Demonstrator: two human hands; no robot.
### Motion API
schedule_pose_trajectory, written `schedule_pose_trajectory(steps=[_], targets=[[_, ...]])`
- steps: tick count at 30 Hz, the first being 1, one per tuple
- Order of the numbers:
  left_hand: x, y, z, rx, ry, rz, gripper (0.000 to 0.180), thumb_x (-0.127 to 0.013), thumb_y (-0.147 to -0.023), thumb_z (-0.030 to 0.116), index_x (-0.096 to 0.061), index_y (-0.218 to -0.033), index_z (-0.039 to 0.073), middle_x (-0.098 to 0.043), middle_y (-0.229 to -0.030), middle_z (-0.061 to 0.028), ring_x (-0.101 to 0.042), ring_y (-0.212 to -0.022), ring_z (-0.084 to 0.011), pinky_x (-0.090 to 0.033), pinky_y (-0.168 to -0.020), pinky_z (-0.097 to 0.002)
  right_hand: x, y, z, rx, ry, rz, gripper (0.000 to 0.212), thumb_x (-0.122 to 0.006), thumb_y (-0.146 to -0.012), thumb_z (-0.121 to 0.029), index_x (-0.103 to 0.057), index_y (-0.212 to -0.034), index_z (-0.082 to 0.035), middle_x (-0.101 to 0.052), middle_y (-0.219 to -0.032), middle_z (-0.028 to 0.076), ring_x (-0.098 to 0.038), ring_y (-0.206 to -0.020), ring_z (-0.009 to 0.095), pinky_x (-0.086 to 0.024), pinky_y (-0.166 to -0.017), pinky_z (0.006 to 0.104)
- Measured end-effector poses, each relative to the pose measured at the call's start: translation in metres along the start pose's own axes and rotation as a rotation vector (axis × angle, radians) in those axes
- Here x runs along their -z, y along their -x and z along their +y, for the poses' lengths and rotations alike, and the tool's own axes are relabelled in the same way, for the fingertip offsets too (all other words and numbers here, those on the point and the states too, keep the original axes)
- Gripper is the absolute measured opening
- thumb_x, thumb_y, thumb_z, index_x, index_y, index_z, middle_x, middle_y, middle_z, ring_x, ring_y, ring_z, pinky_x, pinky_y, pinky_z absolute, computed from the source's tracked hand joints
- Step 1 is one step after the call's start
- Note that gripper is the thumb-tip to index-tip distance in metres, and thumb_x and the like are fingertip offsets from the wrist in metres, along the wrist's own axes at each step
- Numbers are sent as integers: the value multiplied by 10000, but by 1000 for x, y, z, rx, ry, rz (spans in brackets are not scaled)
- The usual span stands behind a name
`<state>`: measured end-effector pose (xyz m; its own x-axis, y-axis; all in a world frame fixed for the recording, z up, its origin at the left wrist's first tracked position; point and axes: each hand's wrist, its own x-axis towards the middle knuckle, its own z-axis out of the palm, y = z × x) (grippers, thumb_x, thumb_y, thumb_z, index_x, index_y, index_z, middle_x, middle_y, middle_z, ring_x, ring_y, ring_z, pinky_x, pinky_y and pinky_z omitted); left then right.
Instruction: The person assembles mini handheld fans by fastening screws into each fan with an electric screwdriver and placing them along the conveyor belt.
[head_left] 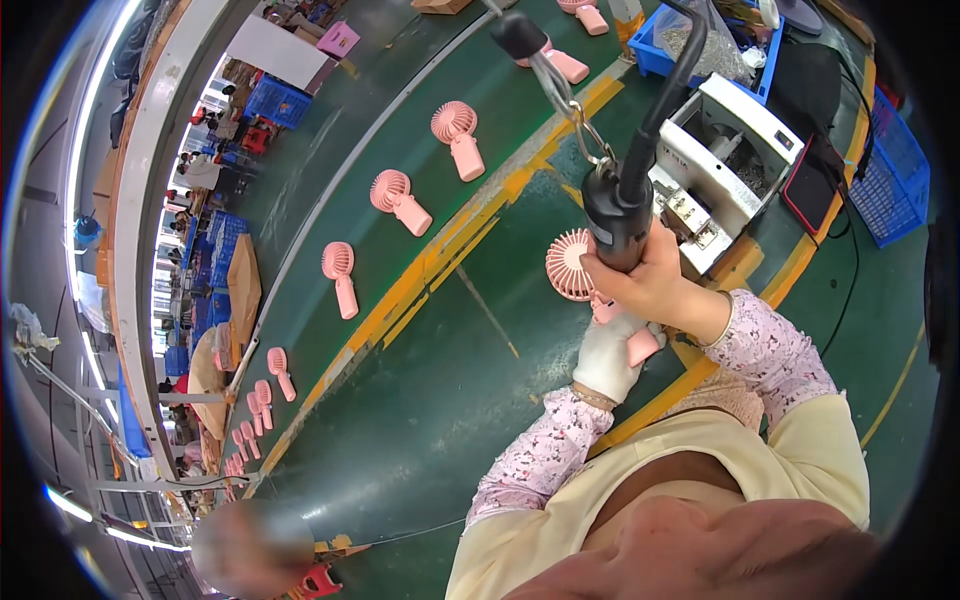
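Note:
My right hand (pixel 662 283), bare, is wrapped round a black electric screwdriver (pixel 612 212) that hangs upright from a metal hook (pixel 590 130). Below it, my left hand (pixel 604 360) in a white glove grips a pink handheld fan (pixel 570 266) by its handle. The fan's round ribbed head points away from me over the green bench. The screwdriver stands over the fan's handle; its tip is hidden behind my right hand, so contact cannot be told. Just beyond my right hand stands a white screw feeder (pixel 735 150) with an open tray.
Several pink fans, such as one fan (pixel 391 192), lie along the green conveyor belt (pixel 300 330) beyond a yellow-taped edge. A blue bin (pixel 655 50) with a plastic bag of small parts sits at the back right, near a red-edged black device (pixel 812 185) and a blue crate (pixel 893 175).

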<state>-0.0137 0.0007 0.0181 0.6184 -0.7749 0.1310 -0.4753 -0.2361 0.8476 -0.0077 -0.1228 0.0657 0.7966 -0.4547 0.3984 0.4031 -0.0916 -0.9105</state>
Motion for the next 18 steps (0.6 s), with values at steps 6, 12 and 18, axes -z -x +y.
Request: schedule_pose_trajectory(steps=[6, 12, 18], targets=[[-1, 1, -5, -39, 168, -18, 163, -593, -780, -3, -599, -937, 39, -622, -854, -103, -605, -785, -266, -473, -710, -351, 4, -7, 6, 192, 21, -119, 395, -710, -739, -52, -492, -1059, 23, -617, -691, 34, -596, -586, 92, -487, -544, 248], [-5, -3, -10, 550, 1290, -125, 89, -541, -853, 18, -550, -938, 43, -587, -821, -84, -591, -759, -216, -479, -711, -338, 17, -8, -7, 21, 37, -166, 452, -739, -687, -80, -522, -1073, 8, -627, -836, 75, -610, -710, 130, -490, -628, 278], [-6, -10, 5, 838, 1898, 70, 196, -581, -857, 60, -483, -1026, 58, -537, -945, -93, -535, -876, -224, -464, -784, -383, 38, -36, -31, 387, 494, 325, 496, -748, -691, -68, -498, -1106, 33, -615, -804, 111, -622, -652, 211, -489, -600, 290]])
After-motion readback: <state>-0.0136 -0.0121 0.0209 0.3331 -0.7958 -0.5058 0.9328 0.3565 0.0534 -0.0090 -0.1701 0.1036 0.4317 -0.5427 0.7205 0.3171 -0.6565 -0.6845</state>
